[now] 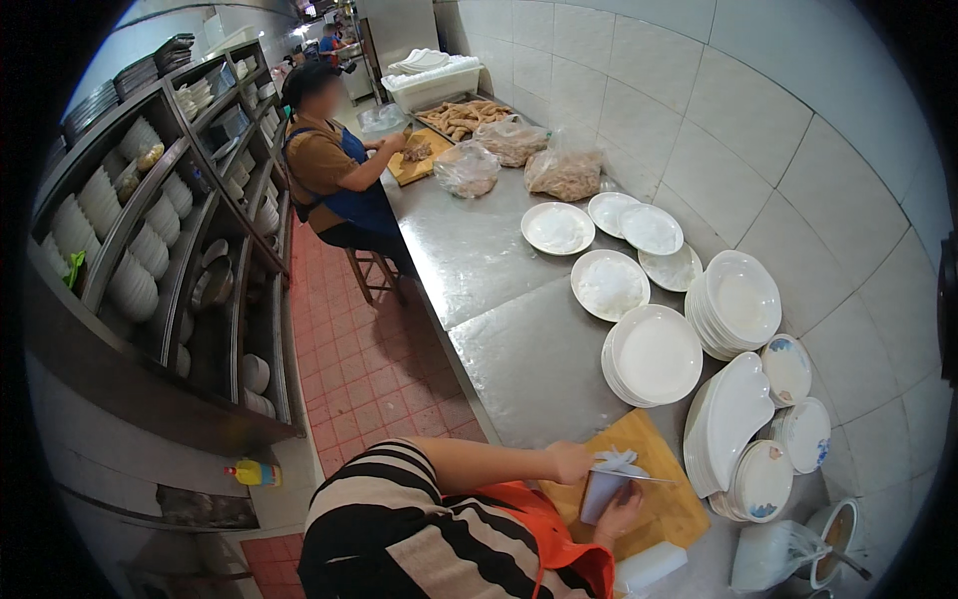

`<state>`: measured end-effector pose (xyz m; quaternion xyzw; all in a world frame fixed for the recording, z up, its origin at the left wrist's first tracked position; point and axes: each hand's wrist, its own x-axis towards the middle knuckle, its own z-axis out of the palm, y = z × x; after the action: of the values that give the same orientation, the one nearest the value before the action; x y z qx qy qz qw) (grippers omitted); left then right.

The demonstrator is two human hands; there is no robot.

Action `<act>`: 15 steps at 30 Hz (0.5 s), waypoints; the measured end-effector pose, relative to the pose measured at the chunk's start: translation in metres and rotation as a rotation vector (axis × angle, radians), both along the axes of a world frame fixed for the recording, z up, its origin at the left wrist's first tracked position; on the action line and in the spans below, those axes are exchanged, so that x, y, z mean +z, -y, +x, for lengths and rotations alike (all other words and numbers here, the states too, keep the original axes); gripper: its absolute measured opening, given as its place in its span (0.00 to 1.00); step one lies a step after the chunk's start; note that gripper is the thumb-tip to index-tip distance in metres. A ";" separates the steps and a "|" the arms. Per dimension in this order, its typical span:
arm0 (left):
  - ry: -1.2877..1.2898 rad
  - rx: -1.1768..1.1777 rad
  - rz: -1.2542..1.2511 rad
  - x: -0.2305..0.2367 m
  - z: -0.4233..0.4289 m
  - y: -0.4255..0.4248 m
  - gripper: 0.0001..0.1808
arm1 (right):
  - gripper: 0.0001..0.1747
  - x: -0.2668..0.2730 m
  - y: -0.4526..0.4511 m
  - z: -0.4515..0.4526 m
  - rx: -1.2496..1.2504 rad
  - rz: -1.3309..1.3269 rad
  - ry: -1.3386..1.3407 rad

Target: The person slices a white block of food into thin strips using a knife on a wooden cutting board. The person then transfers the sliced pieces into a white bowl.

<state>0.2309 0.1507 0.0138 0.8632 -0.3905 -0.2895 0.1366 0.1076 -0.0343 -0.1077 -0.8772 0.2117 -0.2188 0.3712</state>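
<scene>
On a yellow cutting board (666, 479) at the near end of the steel table, my left hand (620, 512) rests on a pale, bluish-white block (596, 498), holding it at its near side. My right hand (570, 461) is closed on a kitchen knife (636, 474), whose blade lies across the top of the block. Thin pale slices (617, 457) lie heaped just past the blade. Another whitish block (650, 567) sits by the board's near edge, close to my left wrist. The knife handle is hidden in my right hand.
Stacks of white plates (653, 356) and curved dishes (726, 419) stand beyond and right of the board. A bowl (834, 531) with a utensil is at the near right. Farther along the table (509, 359), a seated person works near bags of food (565, 168). Shelves (179, 247) line the left.
</scene>
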 end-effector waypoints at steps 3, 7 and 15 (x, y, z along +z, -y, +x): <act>0.007 0.004 -0.005 -0.006 0.000 0.000 0.12 | 0.17 0.004 -0.001 0.001 0.013 -0.003 -0.001; 0.007 0.043 0.018 -0.009 -0.001 0.000 0.12 | 0.17 -0.001 0.000 0.002 0.014 -0.070 -0.021; -0.246 0.016 -0.133 -0.024 0.014 -0.005 0.17 | 0.19 -0.012 0.007 -0.002 0.018 -0.012 -0.084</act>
<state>0.2453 0.1556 -0.0103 0.8132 -0.3822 -0.3656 0.2428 0.1057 -0.0414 -0.1197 -0.8896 0.2177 -0.1799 0.3589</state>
